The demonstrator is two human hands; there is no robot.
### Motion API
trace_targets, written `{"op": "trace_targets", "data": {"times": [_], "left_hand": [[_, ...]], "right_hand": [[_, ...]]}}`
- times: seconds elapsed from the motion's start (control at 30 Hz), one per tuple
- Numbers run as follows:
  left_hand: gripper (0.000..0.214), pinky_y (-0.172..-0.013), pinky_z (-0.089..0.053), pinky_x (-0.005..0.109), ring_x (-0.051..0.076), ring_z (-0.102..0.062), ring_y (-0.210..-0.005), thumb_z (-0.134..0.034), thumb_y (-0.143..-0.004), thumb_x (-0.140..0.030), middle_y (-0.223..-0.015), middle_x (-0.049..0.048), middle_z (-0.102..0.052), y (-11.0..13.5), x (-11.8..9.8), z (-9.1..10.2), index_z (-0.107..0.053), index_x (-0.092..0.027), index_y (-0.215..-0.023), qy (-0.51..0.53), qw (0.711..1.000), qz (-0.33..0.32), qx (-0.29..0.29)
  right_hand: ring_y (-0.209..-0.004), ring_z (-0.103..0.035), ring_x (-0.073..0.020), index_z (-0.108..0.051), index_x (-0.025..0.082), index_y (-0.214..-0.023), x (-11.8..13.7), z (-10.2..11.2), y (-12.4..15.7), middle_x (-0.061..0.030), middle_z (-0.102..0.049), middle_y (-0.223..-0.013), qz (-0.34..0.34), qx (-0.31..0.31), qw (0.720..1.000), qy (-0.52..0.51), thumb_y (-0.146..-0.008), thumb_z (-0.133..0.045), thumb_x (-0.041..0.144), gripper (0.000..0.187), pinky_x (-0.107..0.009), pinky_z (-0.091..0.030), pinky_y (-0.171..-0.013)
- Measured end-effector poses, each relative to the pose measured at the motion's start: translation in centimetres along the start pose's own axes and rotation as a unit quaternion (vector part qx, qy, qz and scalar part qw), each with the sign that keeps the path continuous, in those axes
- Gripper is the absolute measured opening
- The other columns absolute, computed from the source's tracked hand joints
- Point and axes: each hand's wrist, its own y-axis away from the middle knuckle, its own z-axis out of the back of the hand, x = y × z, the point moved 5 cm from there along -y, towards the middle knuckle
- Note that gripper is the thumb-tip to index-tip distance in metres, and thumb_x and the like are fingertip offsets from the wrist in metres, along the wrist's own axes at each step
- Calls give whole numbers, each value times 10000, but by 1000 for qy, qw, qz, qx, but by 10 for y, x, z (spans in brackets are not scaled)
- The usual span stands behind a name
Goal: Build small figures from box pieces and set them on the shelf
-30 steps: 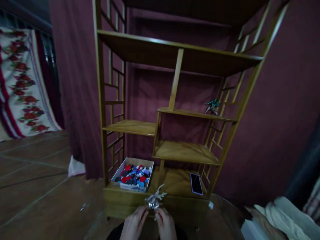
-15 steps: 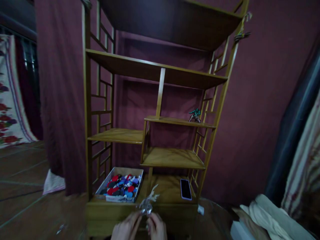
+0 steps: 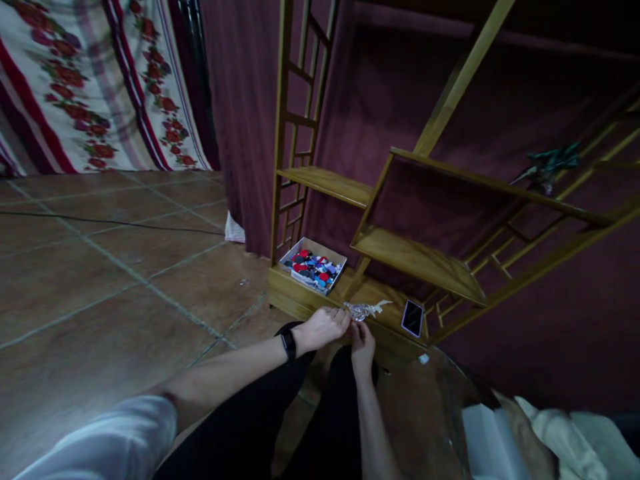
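Here we are, and both hands are pinched in close! The left hand (image 3: 327, 327), a black wristband (image 3: 289, 345) behind it, has its fingers drawn narrow on the near end of the shiny clear piece (image 3: 361, 311). The right hand (image 3: 363, 343) meets it there, fingertips nipping the same end. And where is that piece? We have it to the right of the shallow box (image 3: 323, 249) and a touch nearer to us, its pale, branching end pointing away from the box. What the branches are, we can't tell.

Inside the box we see a jumble of coloured pieces (image 3: 315, 268), red, blue, black and purple. Well right of the box lies a phone (image 3: 413, 317), dark screen up. Higher, far to the box's right, we spot a dark green figurine (image 3: 547, 170), blurred. And left of the box, beyond it, we've got a flowered cloth (image 3: 65, 73) hanging.
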Motion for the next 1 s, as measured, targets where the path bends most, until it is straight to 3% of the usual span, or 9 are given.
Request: {"op": "trace_targets", "data": {"times": [0.17,0.37,1.0], "left_hand": [[239,-610,-428,309,196,-578,-760,-300,-883,-72,-847,114,-583,-2,6,-11,-470,-81,-1051,18,1000,-20,8],[282,-643,-418,328,209,-564,-790,-254,-897,-87,-859,126,-571,-4,13,-20,-474,-80,-1075,55,998,0,8],[254,-672,-419,323,206,-565,-789,-278,-899,-108,-853,114,-573,-2,22,-31,-483,-94,-1048,62,998,-1,19]], "right_hand": [[-687,-603,-189,-653,111,-957,-13,1,-4,-102,-689,-855,-21,0,1000,16,-770,-491,521,478,-277,-477,-633],[-638,-592,-173,-657,111,-997,-21,0,-5,-96,-689,-823,-20,-12,999,24,-776,-496,481,460,-272,-466,-615],[-666,-587,-169,-668,141,-960,-12,-1,1,-83,-688,-857,-1,-2,998,62,-787,-496,470,410,-263,-458,-643]]}}
